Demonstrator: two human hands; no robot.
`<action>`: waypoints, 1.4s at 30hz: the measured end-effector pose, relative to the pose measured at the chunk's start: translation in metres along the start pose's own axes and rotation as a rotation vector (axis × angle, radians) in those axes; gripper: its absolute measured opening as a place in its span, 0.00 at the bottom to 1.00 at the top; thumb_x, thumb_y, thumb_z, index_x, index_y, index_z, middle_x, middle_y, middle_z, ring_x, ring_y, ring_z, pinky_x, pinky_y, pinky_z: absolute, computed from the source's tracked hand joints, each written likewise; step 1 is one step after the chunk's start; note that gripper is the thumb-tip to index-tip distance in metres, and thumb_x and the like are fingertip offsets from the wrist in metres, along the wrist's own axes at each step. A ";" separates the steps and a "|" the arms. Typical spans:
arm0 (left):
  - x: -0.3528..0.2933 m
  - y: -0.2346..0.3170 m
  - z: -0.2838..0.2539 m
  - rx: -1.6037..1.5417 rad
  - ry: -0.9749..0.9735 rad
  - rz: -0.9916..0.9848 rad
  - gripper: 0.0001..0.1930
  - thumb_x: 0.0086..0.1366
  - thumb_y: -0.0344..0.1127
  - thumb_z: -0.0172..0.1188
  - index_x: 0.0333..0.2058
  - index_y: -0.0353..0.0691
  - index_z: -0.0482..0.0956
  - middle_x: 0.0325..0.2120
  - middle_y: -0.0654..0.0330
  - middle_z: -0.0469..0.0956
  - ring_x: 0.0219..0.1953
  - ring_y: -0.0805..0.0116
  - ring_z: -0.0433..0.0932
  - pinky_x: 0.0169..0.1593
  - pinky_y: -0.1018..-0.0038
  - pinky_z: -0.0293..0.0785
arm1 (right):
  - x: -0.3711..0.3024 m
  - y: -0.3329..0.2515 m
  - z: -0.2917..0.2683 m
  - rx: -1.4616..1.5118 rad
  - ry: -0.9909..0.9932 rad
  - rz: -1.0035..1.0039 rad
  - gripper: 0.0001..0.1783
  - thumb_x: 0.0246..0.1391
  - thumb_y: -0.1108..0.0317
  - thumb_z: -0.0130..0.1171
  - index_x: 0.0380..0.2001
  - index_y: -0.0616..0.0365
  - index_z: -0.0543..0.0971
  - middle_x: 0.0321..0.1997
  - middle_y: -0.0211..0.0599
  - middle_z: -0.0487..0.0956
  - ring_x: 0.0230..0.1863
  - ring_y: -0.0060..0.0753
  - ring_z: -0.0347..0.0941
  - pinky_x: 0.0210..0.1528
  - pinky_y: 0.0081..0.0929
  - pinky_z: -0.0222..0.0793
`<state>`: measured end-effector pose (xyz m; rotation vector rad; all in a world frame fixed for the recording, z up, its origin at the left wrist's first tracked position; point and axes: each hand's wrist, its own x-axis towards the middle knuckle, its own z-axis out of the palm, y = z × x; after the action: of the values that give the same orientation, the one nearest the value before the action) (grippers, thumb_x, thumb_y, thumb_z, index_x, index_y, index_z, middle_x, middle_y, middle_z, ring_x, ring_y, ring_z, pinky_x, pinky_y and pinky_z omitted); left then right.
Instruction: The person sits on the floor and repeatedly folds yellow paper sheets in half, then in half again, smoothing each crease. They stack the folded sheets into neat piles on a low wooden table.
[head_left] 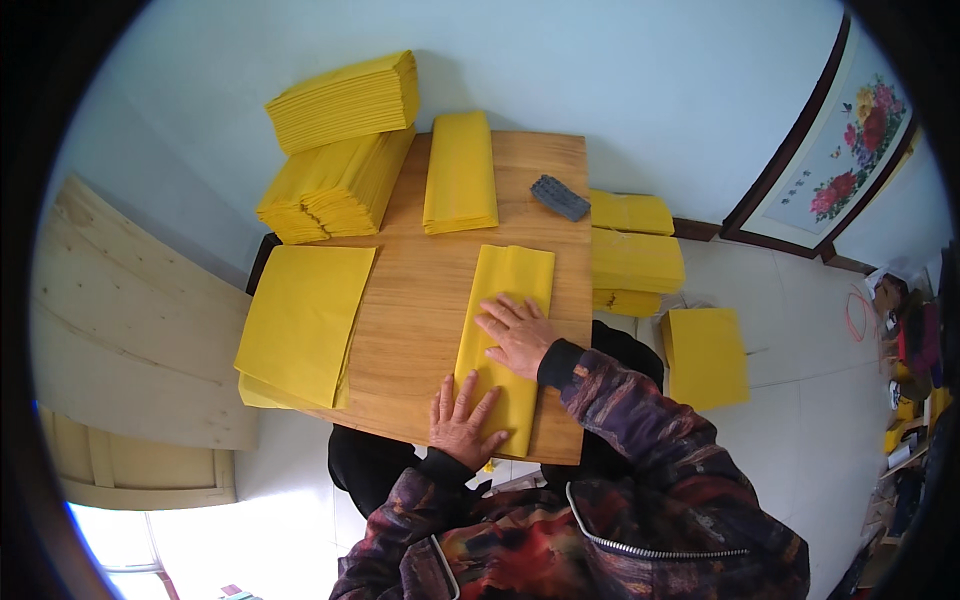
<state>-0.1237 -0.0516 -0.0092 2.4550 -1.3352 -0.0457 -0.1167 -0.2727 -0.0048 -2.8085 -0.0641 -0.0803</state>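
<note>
A long folded sheet of yellow paper (pixel 515 275) lies lengthwise in front of me, near the right side of the wooden table (pixel 405 300). My right hand (pixel 518 335) rests flat on its middle with the fingers spread. At its lower left edge, my left hand (pixel 463 422) lies with fingers apart, the fingertips touching the paper. Neither hand grips anything. To the left is a flat pile of unfolded yellow sheets (pixel 305 320), its lower corner reaching the table's edge. Beyond the folded sheet lies a neat narrow stack of folded yellow paper (pixel 461 175).
Tall bundles of folded yellow paper (pixel 335 185) stand at the back left. A dark grey ridged block (pixel 560 197) sits at the far right corner. More yellow bundles (pixel 637 262) are piled right of the table, and a yellow packet (pixel 706 357) is on the floor. A framed flower picture (pixel 830 150) leans on the wall.
</note>
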 end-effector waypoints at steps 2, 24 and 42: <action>0.001 0.001 -0.001 0.030 -0.017 0.002 0.35 0.52 0.58 0.61 0.59 0.58 0.66 0.65 0.55 0.53 0.65 0.40 0.48 0.62 0.45 0.48 | 0.010 0.007 -0.001 -0.038 0.024 0.012 0.30 0.56 0.52 0.53 0.59 0.50 0.64 0.69 0.35 0.54 0.71 0.43 0.42 0.67 0.55 0.40; 0.031 -0.031 -0.008 -0.362 0.064 -0.514 0.15 0.51 0.40 0.63 0.33 0.35 0.74 0.28 0.51 0.74 0.31 0.54 0.74 0.36 0.65 0.71 | -0.127 -0.018 -0.003 0.321 0.530 0.321 0.15 0.45 0.69 0.63 0.38 0.57 0.74 0.40 0.41 0.70 0.45 0.48 0.67 0.45 0.38 0.67; 0.034 -0.033 0.002 -1.037 -0.167 -0.770 0.12 0.57 0.33 0.62 0.39 0.35 0.75 0.21 0.61 0.76 0.16 0.74 0.74 0.18 0.79 0.69 | -0.140 -0.011 0.002 0.359 0.542 0.386 0.27 0.46 0.64 0.63 0.49 0.60 0.68 0.43 0.47 0.69 0.42 0.46 0.69 0.43 0.35 0.69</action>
<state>-0.0782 -0.0636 -0.0168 1.8576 -0.1680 -0.8879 -0.2568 -0.2671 -0.0120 -2.3039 0.5301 -0.6571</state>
